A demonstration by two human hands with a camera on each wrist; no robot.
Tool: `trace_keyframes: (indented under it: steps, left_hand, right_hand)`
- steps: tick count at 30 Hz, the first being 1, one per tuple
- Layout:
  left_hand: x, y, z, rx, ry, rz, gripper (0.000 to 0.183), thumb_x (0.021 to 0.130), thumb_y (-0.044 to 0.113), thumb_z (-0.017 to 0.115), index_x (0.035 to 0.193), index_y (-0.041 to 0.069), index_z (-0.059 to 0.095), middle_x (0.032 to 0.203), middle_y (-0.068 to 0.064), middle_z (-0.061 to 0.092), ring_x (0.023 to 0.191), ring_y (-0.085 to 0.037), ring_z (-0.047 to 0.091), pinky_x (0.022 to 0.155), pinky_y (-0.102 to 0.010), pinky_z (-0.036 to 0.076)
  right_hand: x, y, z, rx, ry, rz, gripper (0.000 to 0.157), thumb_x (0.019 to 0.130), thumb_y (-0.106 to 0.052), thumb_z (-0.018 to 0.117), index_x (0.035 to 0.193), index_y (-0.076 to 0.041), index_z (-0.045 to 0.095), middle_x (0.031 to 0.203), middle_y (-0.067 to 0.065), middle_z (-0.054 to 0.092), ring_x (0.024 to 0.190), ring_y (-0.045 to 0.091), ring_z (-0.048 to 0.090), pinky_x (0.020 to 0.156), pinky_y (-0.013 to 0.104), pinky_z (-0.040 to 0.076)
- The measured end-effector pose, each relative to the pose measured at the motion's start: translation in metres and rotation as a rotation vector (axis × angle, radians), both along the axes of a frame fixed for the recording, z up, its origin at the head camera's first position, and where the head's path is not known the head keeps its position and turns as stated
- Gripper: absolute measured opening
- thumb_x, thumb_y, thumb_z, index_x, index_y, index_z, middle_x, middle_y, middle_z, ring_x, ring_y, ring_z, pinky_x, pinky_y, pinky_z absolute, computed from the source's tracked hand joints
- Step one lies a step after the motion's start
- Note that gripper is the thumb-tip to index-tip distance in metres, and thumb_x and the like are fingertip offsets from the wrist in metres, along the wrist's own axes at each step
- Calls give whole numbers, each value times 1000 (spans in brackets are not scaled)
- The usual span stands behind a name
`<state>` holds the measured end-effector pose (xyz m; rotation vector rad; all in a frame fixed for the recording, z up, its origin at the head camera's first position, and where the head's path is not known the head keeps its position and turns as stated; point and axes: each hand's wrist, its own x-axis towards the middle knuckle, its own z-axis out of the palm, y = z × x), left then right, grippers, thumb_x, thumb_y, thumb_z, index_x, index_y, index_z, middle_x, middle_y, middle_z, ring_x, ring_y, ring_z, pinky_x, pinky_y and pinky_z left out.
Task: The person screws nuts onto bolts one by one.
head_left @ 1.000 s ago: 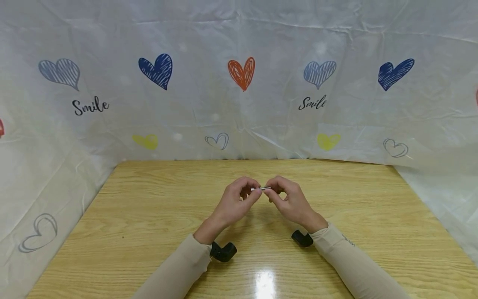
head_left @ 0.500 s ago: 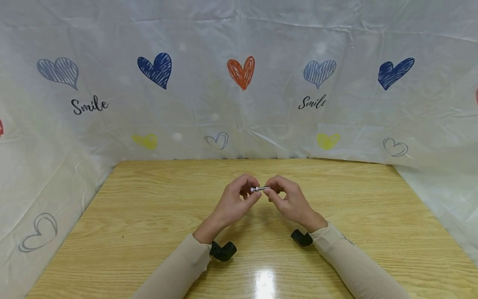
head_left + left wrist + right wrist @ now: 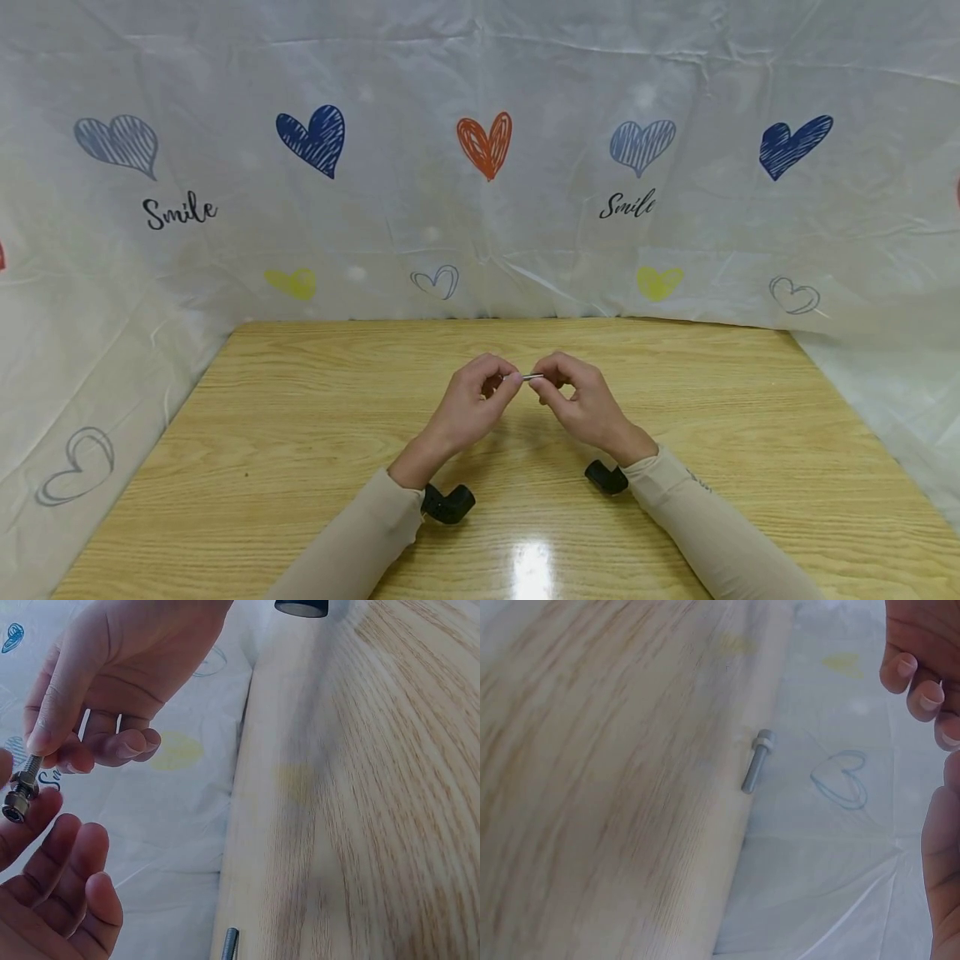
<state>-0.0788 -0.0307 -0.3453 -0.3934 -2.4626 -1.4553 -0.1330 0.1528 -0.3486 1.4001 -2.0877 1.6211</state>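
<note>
My right hand (image 3: 591, 408) pinches the threaded end of a silver bolt (image 3: 14, 807), raised above the wooden table. From the other side, the thumb and index finger of my left hand (image 3: 467, 410) close round the nut (image 3: 25, 782) near the bolt's head. Those fingers cover the nut and head in the head view, leaving a short length of shank visible between the hands. In the left wrist view the head, nut and thread all show, and the left hand's other fingers are loosely bent.
A second bolt (image 3: 756, 766) with a nut by its head lies on the wooden table (image 3: 300, 433); the hands hide it in the head view. Black wrist cameras hang below both sleeves. A white cloth (image 3: 390, 217) with printed hearts stands behind the table.
My left thumb and fingers parted half a second ago, baring the bolt's head and nut, and have closed over them again. My right hand keeps its grip in the same place.
</note>
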Motion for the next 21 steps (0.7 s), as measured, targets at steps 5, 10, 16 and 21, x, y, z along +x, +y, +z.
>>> trace_keyframes:
  steps: [5, 10, 16, 21]
  left_hand:
    - [-2, 0, -3, 13, 17, -12, 16, 92, 15, 66, 105, 8, 61, 94, -5, 60, 77, -19, 55, 66, -34, 47]
    - [1, 2, 4, 19, 39, -32, 17, 88, 0, 66, 103, 1, 57, 90, -14, 59, 74, -25, 55, 63, -34, 46]
    - [-9, -2, -14, 20, 63, -33, 12, 91, 7, 66, 101, 4, 60, 87, -8, 59, 73, -21, 53, 61, -34, 43]
    - [-10, -4, -17, 31, 43, -26, 9, 95, 20, 62, 98, 12, 63, 90, -1, 58, 76, -16, 53, 65, -35, 45]
  right_hand:
    - [-1, 0, -1, -14, 10, 7, 11, 89, 11, 59, 94, 2, 60, 74, 5, 58, 60, 29, 58, 57, 33, 50]
    - [-1, 0, -1, -19, 17, 9, 12, 87, 12, 60, 94, 3, 59, 74, 6, 58, 59, 29, 58, 56, 33, 49]
    - [0, 0, -1, -11, 2, 1, 10, 88, 11, 60, 94, 3, 60, 74, 6, 59, 60, 30, 58, 56, 32, 49]
    - [0, 0, -1, -6, 3, -6, 9, 89, 10, 60, 94, 3, 60, 74, 5, 59, 59, 29, 57, 57, 32, 49]
